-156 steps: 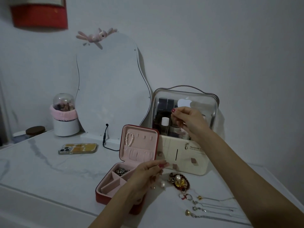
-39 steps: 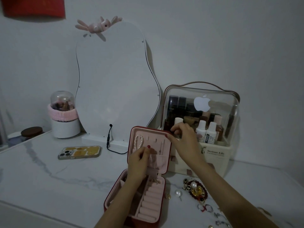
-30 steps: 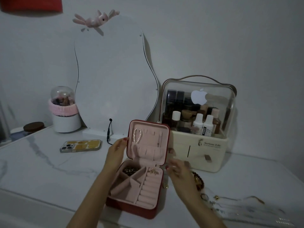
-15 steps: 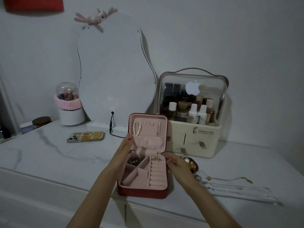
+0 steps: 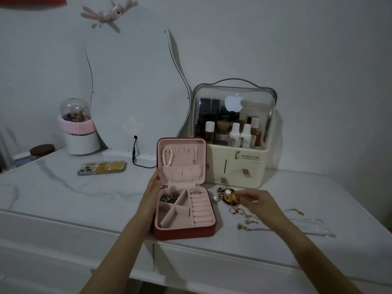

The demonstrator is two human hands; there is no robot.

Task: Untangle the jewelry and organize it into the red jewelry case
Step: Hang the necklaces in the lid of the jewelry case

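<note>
Jewelry case (image 5: pixel 184 230) open; left hand (image 5: pixel 151 198) flat against it, right hand (image 5: pixel 257 203) seemingly pinching brooch (image 5: pixel 228 197).

Phone (image 5: pixel 101 168) lying flat on the marble top (image 5: pixel 63 194), wavy mirror (image 5: pixel 131 88) behind it, cosmetics organizer (image 5: pixel 233 139) full of bottles far right, pink-banded white pot (image 5: pixel 79 132) far left.
</note>
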